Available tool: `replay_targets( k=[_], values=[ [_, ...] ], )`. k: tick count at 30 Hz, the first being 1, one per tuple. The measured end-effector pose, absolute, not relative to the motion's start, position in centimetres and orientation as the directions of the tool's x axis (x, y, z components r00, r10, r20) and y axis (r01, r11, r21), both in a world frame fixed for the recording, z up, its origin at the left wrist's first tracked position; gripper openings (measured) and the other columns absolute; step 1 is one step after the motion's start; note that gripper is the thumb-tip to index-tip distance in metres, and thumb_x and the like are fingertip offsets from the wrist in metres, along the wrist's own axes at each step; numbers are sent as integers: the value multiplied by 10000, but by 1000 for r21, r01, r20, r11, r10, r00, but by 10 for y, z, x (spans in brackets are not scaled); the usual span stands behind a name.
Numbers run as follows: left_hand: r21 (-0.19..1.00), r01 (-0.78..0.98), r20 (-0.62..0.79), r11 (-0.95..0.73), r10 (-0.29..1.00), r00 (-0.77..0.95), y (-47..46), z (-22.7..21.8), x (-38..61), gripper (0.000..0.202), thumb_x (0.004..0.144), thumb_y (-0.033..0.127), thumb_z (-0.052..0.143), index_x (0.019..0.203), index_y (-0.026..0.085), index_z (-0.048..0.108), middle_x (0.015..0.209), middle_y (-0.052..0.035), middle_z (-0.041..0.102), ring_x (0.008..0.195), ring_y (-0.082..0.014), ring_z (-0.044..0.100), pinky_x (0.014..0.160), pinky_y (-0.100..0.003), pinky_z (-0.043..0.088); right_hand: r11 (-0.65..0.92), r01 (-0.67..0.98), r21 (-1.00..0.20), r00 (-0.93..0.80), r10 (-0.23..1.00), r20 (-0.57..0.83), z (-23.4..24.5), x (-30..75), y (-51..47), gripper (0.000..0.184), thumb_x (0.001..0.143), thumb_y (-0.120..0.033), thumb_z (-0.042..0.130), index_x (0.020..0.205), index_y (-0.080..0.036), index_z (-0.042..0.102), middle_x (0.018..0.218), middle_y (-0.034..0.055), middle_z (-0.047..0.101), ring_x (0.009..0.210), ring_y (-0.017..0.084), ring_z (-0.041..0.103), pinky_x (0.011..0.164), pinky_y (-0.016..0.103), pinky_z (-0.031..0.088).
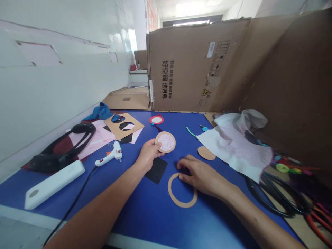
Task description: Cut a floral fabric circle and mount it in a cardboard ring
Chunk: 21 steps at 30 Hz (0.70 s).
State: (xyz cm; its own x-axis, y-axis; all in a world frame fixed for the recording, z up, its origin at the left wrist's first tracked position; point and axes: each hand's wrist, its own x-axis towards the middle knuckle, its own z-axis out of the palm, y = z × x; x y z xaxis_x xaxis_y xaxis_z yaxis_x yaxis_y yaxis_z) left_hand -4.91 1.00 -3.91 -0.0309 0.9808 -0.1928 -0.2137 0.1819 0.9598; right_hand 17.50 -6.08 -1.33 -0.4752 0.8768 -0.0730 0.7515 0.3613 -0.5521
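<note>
Matt cardboard disc (165, 142) (paper-faced)

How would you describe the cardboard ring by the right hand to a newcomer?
On the blue tabletop, find the right hand. At its fingertips lies a flat tan cardboard ring; its open centre sets it apart from the solid cardboard disc nearby.

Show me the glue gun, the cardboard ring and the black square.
Glue gun (109, 158), head view, on its white body.
Cardboard ring (169, 188), head view, on the left side of the band.
Black square (157, 170), head view, on its middle.
</note>
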Motion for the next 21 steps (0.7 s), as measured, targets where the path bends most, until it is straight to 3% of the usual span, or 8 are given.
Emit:
replay_targets(
  k=[4,9,12,15,21],
  values=[
    [958,-220,-196,185,980,-30,9,-38,-48,170,866,238,782,1015,160,760,907,-108,809,731,-183,756,712,-288,608,348,776,-526,-460,883,-95,-11,173,-62,88,935,-145,669,945,-229,696,1022,22,630,804,171,613,727,294,415],
    [955,-226,-205,192,978,-33,9,-38,-49,155,883,222,765,1024,157,764,902,-108,808,727,-184,753,725,-300,610,347,789,-507,-456,884,-103,-10,170,-63,125,930,-113,633,856,-207,668,980,28,628,761,160,588,691,289,395],
    [956,-224,-199,188,980,-28,9,-38,-49,152,888,225,759,1021,154,763,901,-106,805,729,-184,753,729,-302,611,349,775,-526,-458,885,-88,-11,172,-63,84,937,-140,657,958,-218,679,1008,28,642,811,176,616,724,294,420],
    [959,-217,-192,182,981,-28,10,-38,-49,156,886,232,759,1021,154,763,909,-108,805,741,-187,757,725,-297,611,361,745,-561,-480,874,-76,-13,175,-62,194,936,-187,710,1119,-249,691,1094,32,654,914,201,653,802,310,452],
    [961,-207,-192,183,981,-24,10,-38,-49,144,882,210,745,1012,149,746,930,-112,812,737,-185,761,704,-285,613,362,723,-588,-489,869,-67,-6,175,-68,115,949,-252,750,1058,-264,715,1056,11,663,852,180,643,756,293,437]
  ],
)
